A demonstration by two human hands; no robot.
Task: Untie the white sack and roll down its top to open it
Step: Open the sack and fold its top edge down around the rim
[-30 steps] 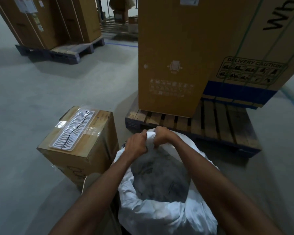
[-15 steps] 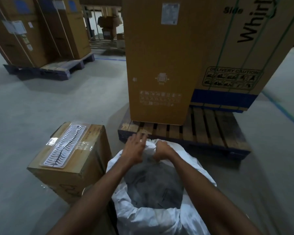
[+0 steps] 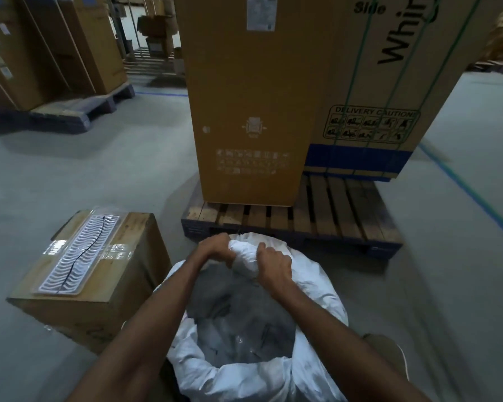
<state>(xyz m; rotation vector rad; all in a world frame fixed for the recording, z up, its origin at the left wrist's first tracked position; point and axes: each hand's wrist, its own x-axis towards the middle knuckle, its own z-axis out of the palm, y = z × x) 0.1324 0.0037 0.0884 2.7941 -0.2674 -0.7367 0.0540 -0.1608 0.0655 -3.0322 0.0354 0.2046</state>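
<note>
The white sack (image 3: 311, 369) stands on the floor right below me, its mouth wide and grey contents (image 3: 238, 311) showing inside. At the far rim of the sack, my left hand (image 3: 215, 246) and my right hand (image 3: 273, 265) both clutch a bunched fold of the white fabric (image 3: 246, 256). The two hands sit close together with the fabric wad between them. Both forearms reach over the sack's mouth and hide part of its near rim.
A cardboard box (image 3: 99, 288) with a white ribbed sheet taped on top stands left of the sack. A wooden pallet (image 3: 346, 216) carrying tall cartons (image 3: 244, 111) lies just beyond it. More palletised boxes (image 3: 50, 53) stand far left. Grey concrete floor (image 3: 70, 175) surrounds them.
My left hand, with fingers spread half a second ago, has closed on the fabric at the far rim. The camera view has shifted slightly; the sack stays in place.
</note>
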